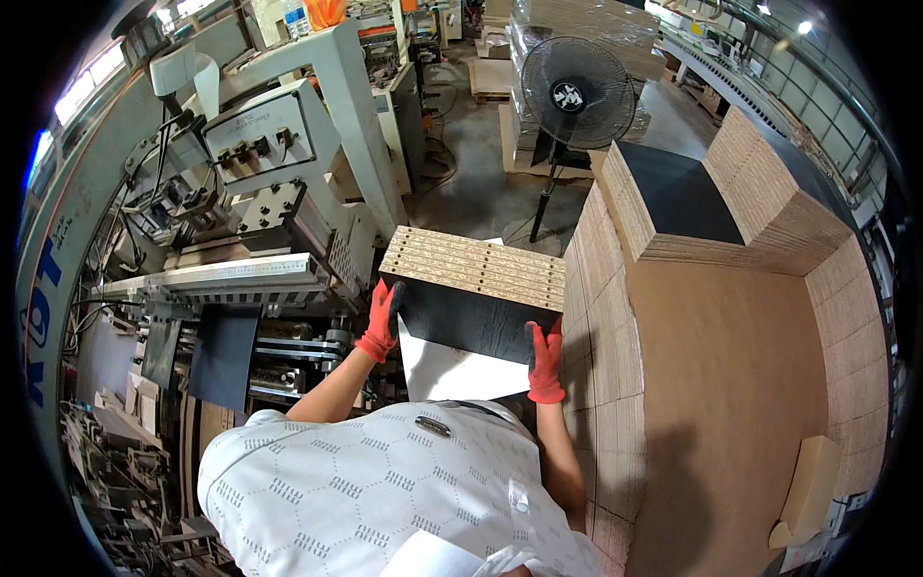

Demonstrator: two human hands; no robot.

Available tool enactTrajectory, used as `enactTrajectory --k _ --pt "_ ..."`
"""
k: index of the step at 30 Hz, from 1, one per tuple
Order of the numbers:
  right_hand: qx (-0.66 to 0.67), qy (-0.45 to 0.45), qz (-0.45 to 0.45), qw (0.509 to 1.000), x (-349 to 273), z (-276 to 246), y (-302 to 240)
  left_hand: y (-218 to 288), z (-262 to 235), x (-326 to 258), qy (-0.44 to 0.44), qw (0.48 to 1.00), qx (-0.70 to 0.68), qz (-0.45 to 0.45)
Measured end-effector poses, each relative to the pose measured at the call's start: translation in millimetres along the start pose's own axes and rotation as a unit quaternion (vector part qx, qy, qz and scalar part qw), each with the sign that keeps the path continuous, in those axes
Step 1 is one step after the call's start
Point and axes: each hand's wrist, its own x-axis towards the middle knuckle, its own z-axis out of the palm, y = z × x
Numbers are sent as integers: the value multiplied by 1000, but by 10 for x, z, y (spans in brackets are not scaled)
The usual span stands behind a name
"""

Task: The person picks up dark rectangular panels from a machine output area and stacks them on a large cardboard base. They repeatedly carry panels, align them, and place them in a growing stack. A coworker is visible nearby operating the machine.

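Both my hands wear red gloves and hold a stack of several dark-faced chipboard panels [471,288] in front of my chest. My left hand [382,322] grips the stack's left side. On the right side, my right hand [545,361] clamps the lower corner. The panels' raw chipboard edges with rows of drilled holes face up and away from me. A white sheet [452,370] shows just under the stack.
A drilling machine [260,192] with a control box and metal rail stands at my left. Tall stacks of chipboard panels [711,317] rise at my right, one topped by a black panel [678,192]. A black pedestal fan [577,96] stands ahead on the concrete floor.
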Motion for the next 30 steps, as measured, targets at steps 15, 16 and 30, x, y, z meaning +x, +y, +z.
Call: enactTrajectory --k 15,16,30 --pt "1 -1 -20 1000 -142 2 155 79 19 47 20 999 -34 -5" --pt "26 -1 -13 1000 -146 24 135 -19 -32 61 17 999 -48 -12" --pt "-58 93 -54 993 -15 -236 961 -1321 -540 0 57 994 89 11"
